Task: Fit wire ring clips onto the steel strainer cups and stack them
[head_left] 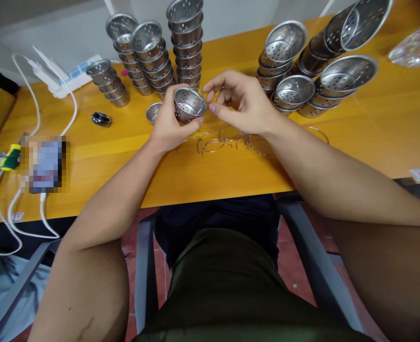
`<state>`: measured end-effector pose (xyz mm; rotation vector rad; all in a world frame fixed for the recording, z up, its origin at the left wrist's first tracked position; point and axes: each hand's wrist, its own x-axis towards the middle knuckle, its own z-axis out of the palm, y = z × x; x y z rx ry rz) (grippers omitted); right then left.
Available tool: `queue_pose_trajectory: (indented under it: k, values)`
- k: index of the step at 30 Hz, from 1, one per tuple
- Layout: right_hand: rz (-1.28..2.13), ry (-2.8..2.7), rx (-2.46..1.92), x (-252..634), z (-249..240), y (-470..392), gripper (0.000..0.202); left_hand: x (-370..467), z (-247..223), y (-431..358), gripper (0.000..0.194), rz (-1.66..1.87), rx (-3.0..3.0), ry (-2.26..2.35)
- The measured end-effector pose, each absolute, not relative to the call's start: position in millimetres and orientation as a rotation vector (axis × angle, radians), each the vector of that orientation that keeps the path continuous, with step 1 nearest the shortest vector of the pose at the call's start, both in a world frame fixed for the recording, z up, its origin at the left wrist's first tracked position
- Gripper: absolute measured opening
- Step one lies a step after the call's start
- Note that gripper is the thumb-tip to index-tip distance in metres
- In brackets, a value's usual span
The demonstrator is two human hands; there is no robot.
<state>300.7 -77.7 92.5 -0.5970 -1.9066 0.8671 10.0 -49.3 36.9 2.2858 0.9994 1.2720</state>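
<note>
Item: perforated metal cup (pixel 190 104), one, held above the wooden tabletop (pixel 195 180), mouth tipped toward the wearer.

Left hand (pixel 169 121): clamped on the cup, thumb along the near side, fingers around the far side.

Right hand (pixel 243 102): raised just beside the cup's rim, fingers curled, index finger and thumb slightly apart; whether a fine wire lies between them, cannot tell.

Below the hands: loose thin wire rings (pixel 213 151), overlapping on the tabletop. Behind the left hand: a smaller-looking metal cup (pixel 153 113), partly hidden. Farther back: nested cup stacks on the left (pixel 186 50) and on the right (pixel 284 45).

Handling notes, by judgement: left grip firm but not squeezing, since thin walls may dent; fingers kept below the rim, leaving the edge free; right fingertips working lightly along the rim, cup turned in small steps; wire ends kept off the skin; forearm held low, away from the right-hand stacks.
</note>
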Motion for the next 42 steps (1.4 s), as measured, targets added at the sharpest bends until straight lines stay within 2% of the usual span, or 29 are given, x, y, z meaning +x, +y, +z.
queue_pose_trajectory:
  k: [5,9,18,27,35,38,42]
  values:
    - [0.725,-1.913,-0.763,295.9,99.8,-92.2,0.052,6.4,37.4,-48.0,0.096,1.285,2.269,1.046]
    - [0.761,-1.959,-0.774,293.3,108.0,-99.5,0.048,8.0,41.6,-52.8,0.089,1.262,2.269,1.108]
    - [0.800,-2.037,-0.829,294.0,108.8,-97.3,0.056,12.7,49.8,-63.3,0.087,1.274,2.285,1.137]
    - [0.670,-2.177,-0.698,291.6,86.7,-87.8,0.058,13.4,50.8,-64.5,0.105,1.222,2.278,1.037]
    - [0.603,-2.064,-0.831,286.8,93.1,-90.1,0.093,14.8,46.9,-58.1,0.120,1.155,2.306,0.981]
    - [0.504,-1.938,-0.877,298.5,87.9,-74.1,0.084,11.2,47.6,-54.2,0.121,1.184,2.228,1.031]
    - [0.397,-1.820,-0.911,329.2,54.8,-27.0,0.064,-1.8,53.8,-50.0,0.099,1.319,2.181,1.140]
